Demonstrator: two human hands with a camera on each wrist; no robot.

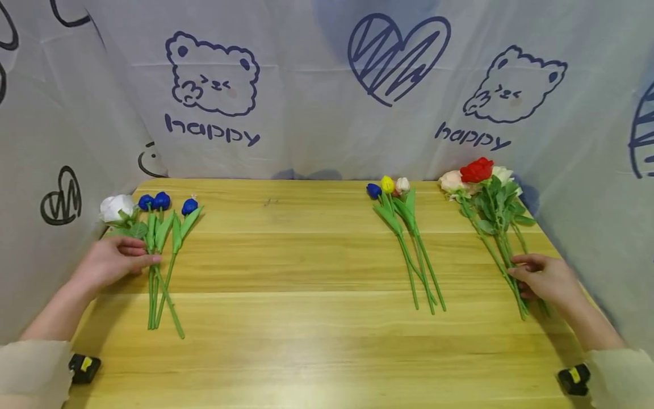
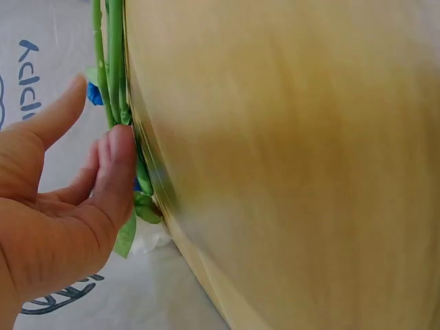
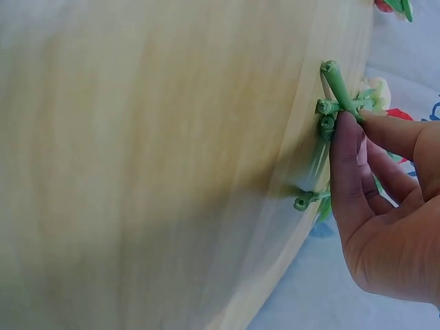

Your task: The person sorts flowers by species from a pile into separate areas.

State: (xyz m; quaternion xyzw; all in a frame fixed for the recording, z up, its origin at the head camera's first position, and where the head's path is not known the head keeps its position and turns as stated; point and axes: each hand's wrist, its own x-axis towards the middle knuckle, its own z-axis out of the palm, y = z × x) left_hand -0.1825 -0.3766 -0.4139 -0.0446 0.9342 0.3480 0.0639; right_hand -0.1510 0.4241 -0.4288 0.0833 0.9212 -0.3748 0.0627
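At the left end of the table, my left hand reaches over a white rose and several blue tulips. Its fingertips are at the green stems; the thumb stands apart from the fingers in the left wrist view. At the right, my right hand pinches a rose stem between thumb and fingers, low on a bunch lying on the table. That bunch carries a red rose, a pale pink rose and a cream rose. Other cut stem ends show beside the fingers.
Between the hands, right of centre, lie a blue tulip, a yellow tulip and a pale pink tulip. The wooden table meets a printed cloth at the back and sides.
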